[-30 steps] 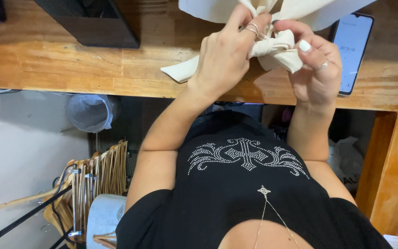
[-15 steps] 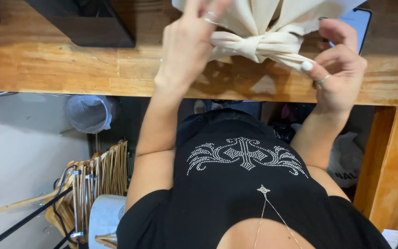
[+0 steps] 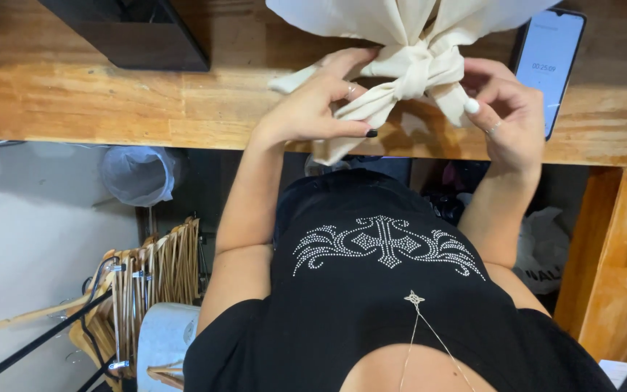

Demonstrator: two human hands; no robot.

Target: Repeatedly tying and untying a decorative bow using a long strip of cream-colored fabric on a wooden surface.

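Since half a second ago both hands have come down toward the counter's near edge, and the knotted cream cloth (image 3: 411, 69) now shows its knot in full, with the bulk of the fabric gathered above it and running out of the top of the view. It lies on the wooden counter (image 3: 96, 101), one tail trailing past the front edge. Left hand (image 3: 313, 105) rests on that lower tail, fingers (image 3: 350, 65) spread and reaching up to the knot, thumb pressed along the strip. Right hand (image 3: 513, 116) touches the knot's right side, its fingers curled and pinching a fold of cloth. Just beside the right hand lies a phone (image 3: 549, 62) with its screen lit. Farther left on the counter stands a black box (image 3: 128, 33). Below the counter are wooden hangers (image 3: 146, 268) and a bin lined with a plastic bag (image 3: 139, 174).
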